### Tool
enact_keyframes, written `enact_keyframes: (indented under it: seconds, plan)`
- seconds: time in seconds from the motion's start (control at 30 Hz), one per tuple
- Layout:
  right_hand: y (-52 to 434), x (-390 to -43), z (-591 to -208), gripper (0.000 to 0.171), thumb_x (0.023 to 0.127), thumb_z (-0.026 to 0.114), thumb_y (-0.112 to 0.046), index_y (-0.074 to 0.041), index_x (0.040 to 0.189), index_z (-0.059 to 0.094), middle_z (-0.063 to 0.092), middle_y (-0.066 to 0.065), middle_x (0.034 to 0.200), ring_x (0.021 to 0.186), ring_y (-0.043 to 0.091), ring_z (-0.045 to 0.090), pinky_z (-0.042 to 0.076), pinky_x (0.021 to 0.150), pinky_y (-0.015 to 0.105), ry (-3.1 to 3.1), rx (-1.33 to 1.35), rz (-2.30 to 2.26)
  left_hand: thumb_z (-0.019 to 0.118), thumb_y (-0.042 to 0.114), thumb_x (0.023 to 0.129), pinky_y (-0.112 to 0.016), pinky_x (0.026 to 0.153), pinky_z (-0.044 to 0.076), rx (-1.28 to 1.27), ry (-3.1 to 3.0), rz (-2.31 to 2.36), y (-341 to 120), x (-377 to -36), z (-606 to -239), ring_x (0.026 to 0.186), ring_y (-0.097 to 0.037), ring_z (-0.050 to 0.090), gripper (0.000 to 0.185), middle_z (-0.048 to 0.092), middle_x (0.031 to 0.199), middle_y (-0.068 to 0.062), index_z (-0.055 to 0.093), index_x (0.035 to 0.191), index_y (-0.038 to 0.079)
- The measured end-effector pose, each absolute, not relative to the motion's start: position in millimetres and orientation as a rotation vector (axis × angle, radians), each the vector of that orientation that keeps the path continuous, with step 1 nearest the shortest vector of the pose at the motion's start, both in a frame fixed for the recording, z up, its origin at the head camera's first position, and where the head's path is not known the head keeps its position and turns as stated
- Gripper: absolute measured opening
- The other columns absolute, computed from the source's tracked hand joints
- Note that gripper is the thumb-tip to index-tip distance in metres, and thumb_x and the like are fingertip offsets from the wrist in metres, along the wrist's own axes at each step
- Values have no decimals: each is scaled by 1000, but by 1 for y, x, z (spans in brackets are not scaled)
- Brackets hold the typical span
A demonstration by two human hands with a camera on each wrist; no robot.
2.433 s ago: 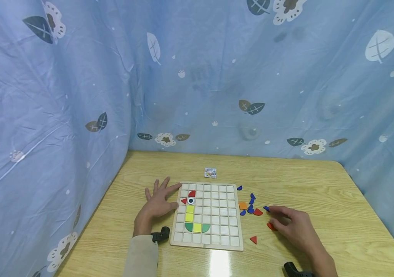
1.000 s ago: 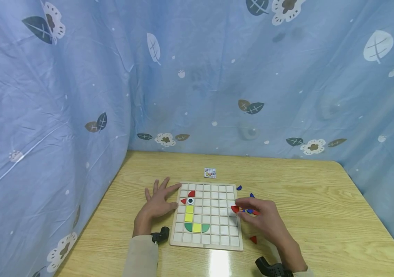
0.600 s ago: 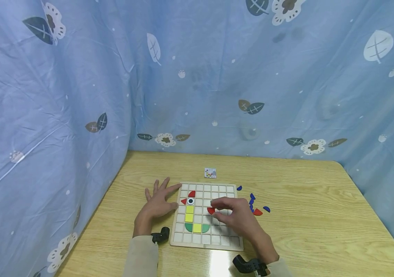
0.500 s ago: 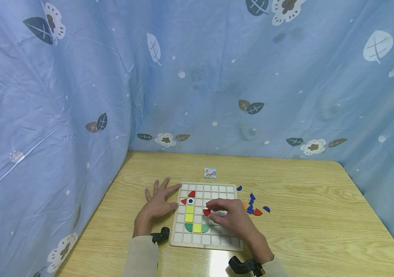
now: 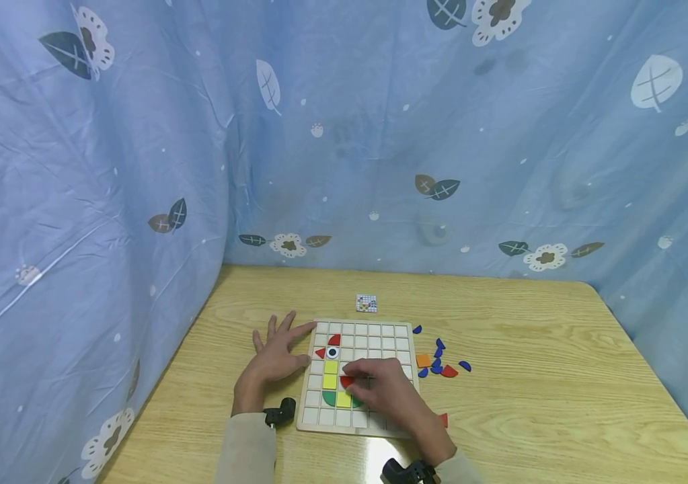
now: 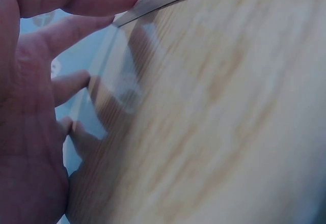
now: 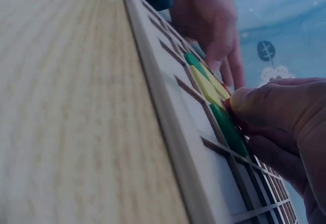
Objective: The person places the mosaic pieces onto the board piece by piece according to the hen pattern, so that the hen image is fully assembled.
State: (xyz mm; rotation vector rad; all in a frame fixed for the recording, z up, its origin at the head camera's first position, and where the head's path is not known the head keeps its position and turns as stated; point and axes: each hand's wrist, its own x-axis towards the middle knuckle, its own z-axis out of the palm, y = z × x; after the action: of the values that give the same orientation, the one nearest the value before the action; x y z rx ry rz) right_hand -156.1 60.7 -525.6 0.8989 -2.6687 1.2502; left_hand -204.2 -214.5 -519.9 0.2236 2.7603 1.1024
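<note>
Bench point(image 5: 531, 336): light wood-grain top, smooth, semi-glossy, with a bright glare patch at the near edge. Grid board point(image 5: 395, 336): pale unfinished-looking wood frame, matt white cells. Red piece point(image 5: 346, 382) and the loose pieces point(image 5: 440, 366) beside the board: painted, smooth, flat colour. Backdrop curtain point(image 5: 380, 134): thin blue printed cloth, creased, slight sheen. Sleeve point(image 5: 247, 450): beige matt fabric.

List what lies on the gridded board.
On the board: red pieces and an eye, yellow squares, green curves. Right hand pinches a red piece, hiding cells beneath.
</note>
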Motion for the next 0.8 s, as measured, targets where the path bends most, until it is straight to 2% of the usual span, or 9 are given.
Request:
enact_keyframes:
  seconds: [0.3,0.67,0.8]
  plan:
    - [56,-154,-524,30,90,89,-7,-9,119,84,85,2,116,111,15,80,65,98,36,-2679,888,1132,76,15,89,-78,124,-21,228,2759,1101,-214,-204,-519,169,-50,-9,75,17,184,-17,58,161,28]
    - [49,-153,-529,25,89,85,4,-10,110,84,84,0,106,100,8,78,66,90,29,-2617,920,1179,76,16,89,-78,125,-21,216,2761,1098,-214,-204,-519,169,-50,-9,75,18,184,-17,59,160,29]
    - [53,-152,-528,24,90,86,0,-11,111,84,84,-2,107,99,7,78,66,89,29,-2629,891,1153,77,15,89,-77,125,-20,212,2765,1100,-213,-204,-519,169,-50,-9,74,18,184,-17,59,160,29]
